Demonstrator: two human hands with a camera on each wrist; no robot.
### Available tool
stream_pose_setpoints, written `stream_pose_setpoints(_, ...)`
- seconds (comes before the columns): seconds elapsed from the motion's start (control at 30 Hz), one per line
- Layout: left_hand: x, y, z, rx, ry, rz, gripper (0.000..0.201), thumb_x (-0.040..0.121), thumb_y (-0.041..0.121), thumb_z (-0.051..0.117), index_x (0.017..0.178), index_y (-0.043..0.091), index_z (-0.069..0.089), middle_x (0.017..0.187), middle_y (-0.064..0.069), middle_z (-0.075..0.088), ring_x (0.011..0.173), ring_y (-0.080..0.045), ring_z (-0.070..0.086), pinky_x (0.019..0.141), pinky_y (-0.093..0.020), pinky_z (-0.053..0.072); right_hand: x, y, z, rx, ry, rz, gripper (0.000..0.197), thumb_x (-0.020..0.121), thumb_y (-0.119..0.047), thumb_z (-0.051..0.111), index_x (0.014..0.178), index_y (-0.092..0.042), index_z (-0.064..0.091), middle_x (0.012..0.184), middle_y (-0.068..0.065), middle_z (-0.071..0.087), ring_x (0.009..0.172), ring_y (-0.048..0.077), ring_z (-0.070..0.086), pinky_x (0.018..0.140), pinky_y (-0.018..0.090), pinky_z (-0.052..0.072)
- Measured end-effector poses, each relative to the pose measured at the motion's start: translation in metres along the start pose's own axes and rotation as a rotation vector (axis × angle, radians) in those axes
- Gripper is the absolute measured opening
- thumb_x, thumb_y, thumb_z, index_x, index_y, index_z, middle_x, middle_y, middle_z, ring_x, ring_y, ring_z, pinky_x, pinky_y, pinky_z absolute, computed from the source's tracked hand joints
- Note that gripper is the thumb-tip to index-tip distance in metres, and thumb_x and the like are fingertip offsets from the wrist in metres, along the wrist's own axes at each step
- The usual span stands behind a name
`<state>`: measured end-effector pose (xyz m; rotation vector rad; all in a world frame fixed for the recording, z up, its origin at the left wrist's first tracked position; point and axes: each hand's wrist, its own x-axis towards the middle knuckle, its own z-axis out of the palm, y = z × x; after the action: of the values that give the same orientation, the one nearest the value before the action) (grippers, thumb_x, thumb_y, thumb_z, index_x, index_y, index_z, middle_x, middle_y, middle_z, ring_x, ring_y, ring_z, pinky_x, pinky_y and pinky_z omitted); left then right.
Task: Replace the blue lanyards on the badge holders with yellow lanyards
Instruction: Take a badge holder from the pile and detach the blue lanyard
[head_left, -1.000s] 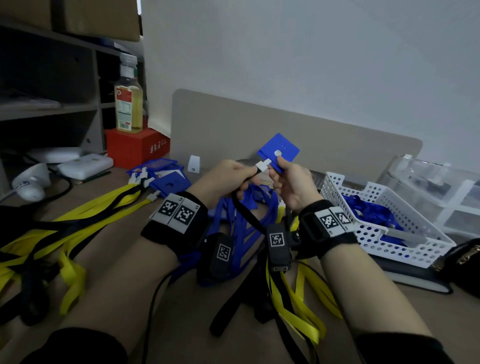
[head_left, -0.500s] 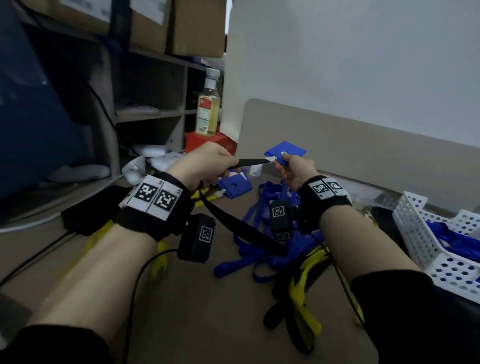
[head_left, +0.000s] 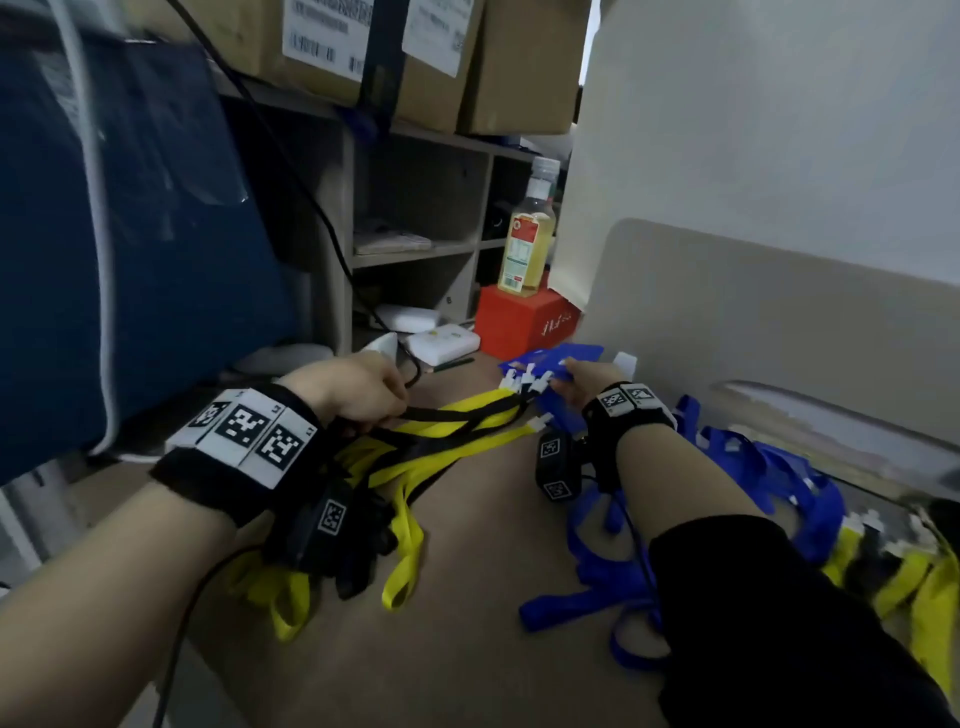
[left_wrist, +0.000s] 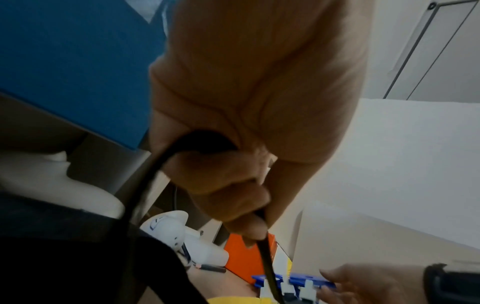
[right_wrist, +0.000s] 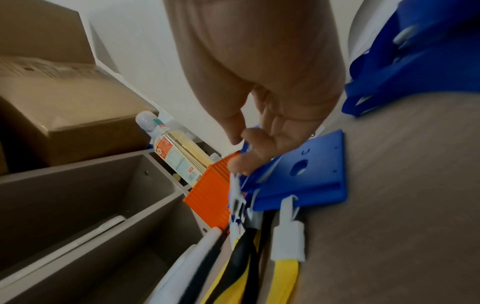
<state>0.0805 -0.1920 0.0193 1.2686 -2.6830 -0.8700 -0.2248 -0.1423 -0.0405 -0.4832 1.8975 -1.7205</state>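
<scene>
- The left hand (head_left: 358, 384) grips a dark strap (left_wrist: 265, 255), fingers curled round it.
- The right hand (head_left: 582, 384) pinches a blue badge holder (right_wrist: 306, 170) at the far stack on the surface (head_left: 493, 597).
- Yellow lanyards (head_left: 457, 426) look light and floppy; I'd take the stiff white clip (right_wrist: 288, 242).

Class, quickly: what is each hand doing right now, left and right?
Left hand: fingers curled around a black strap.
Right hand: fingers pinching a blue badge holder at the pile.
</scene>
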Motion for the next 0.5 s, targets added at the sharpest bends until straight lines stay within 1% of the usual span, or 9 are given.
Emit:
stream_pose_setpoints(0.07, 0.012, 0.002, 0.001, -0.015, -0.016, -0.005, 0.023, 0.093, 0.01, 0.049, 0.107, 0.005, 0.066, 0.069, -0.007, 0.056, 0.039, -0.011, 0.041, 0.032, -0.015, 0.032, 0.01, 0.001, 0.004, -0.093, 0.04, 0.059, 0.019, 0.093, -0.016, 0.056, 0.076, -0.012, 0.05, 0.089, 0.008, 0.064, 0.06, 0.018, 0.066, 0.045, 0.026, 0.048)
stream_pose_setpoints(0.1, 0.017, 0.004, 0.001, -0.021, -0.021, -0.003, 0.023, 0.094, 0.01, 0.049, 0.11, 0.007, 0.065, 0.067, -0.004, 0.056, 0.04, -0.01, 0.042, 0.032, -0.015, 0.033, 0.011, 0.002, 0.003, -0.153, 0.064, 0.082, 0.019, 0.092, -0.016, 0.056, 0.074, -0.009, 0.052, 0.08, 0.008, 0.064, 0.06, 0.021, 0.061, 0.042, 0.025, 0.044)
stream_pose_setpoints(0.13, 0.021, 0.006, 0.002, -0.027, -0.026, -0.001, 0.022, 0.095, 0.01, 0.049, 0.112, 0.009, 0.063, 0.065, -0.001, 0.056, 0.039, -0.008, 0.043, 0.033, -0.015, 0.034, 0.011, 0.003, 0.003, -0.215, 0.075, 0.09, 0.019, 0.092, -0.016, 0.056, 0.074, -0.009, 0.054, 0.072, 0.007, 0.06, 0.059, 0.02, 0.056, 0.043, 0.024, 0.043)
stream_pose_setpoints(0.17, 0.025, 0.008, 0.003, -0.029, -0.03, 0.001, 0.02, 0.096, 0.01, 0.05, 0.112, 0.011, 0.061, 0.063, 0.0, 0.055, 0.037, -0.007, 0.043, 0.033, -0.015, 0.034, 0.012, 0.003, 0.003, -0.256, 0.057, 0.079, 0.018, 0.093, -0.015, 0.055, 0.075, -0.011, 0.053, 0.071, 0.005, 0.056, 0.06, 0.017, 0.053, 0.046, 0.023, 0.046)
stream_pose_setpoints(0.23, 0.031, 0.01, 0.005, -0.02, -0.037, 0.003, 0.02, 0.096, 0.011, 0.051, 0.113, 0.013, 0.06, 0.064, 0.0, 0.055, 0.029, -0.003, 0.041, 0.032, -0.014, 0.033, 0.012, 0.005, 0.001, -0.284, -0.033, 0.028, 0.023, 0.096, -0.013, 0.051, 0.075, -0.018, 0.047, 0.076, 0.0, 0.05, 0.065, 0.01, 0.052, 0.045, 0.015, 0.049)
stream_pose_setpoints(0.3, 0.037, 0.011, 0.007, -0.014, -0.052, -0.002, 0.02, 0.096, 0.011, 0.051, 0.114, 0.012, 0.06, 0.065, 0.0, 0.054, 0.027, -0.003, 0.041, 0.031, -0.013, 0.031, 0.014, 0.007, -0.001, -0.287, -0.058, 0.025, 0.025, 0.097, -0.015, 0.051, 0.073, -0.019, 0.045, 0.077, -0.001, 0.05, 0.064, 0.009, 0.052, 0.042, 0.013, 0.047)
stream_pose_setpoints(0.37, 0.039, 0.01, 0.009, 0.005, -0.065, -0.01, 0.022, 0.095, 0.011, 0.052, 0.116, 0.011, 0.059, 0.068, -0.001, 0.055, 0.035, -0.006, 0.044, 0.031, -0.013, 0.032, 0.016, 0.008, -0.002, -0.303, -0.048, 0.023, 0.026, 0.097, -0.016, 0.051, 0.073, -0.018, 0.046, 0.075, 0.0, 0.05, 0.061, 0.009, 0.051, 0.039, 0.013, 0.045)
stream_pose_setpoints(0.43, 0.04, 0.008, 0.009, 0.024, -0.07, -0.022, 0.024, 0.094, 0.01, 0.053, 0.118, 0.012, 0.059, 0.073, -0.002, 0.057, 0.048, -0.011, 0.048, 0.035, -0.016, 0.037, 0.016, 0.008, 0.0, -0.322, -0.048, 0.012, 0.025, 0.097, -0.015, 0.051, 0.072, -0.018, 0.046, 0.074, 0.0, 0.05, 0.06, 0.009, 0.051, 0.039, 0.012, 0.044)
stream_pose_setpoints(0.5, 0.038, 0.005, 0.006, 0.05, -0.059, -0.034, 0.027, 0.093, 0.012, 0.056, 0.12, 0.014, 0.059, 0.085, -0.003, 0.061, 0.061, -0.013, 0.054, 0.045, -0.02, 0.045, 0.016, 0.007, 0.004, -0.318, -0.073, 0.008, 0.025, 0.097, -0.014, 0.051, 0.073, -0.018, 0.046, 0.076, 0.001, 0.051, 0.062, 0.009, 0.052, 0.042, 0.013, 0.046)
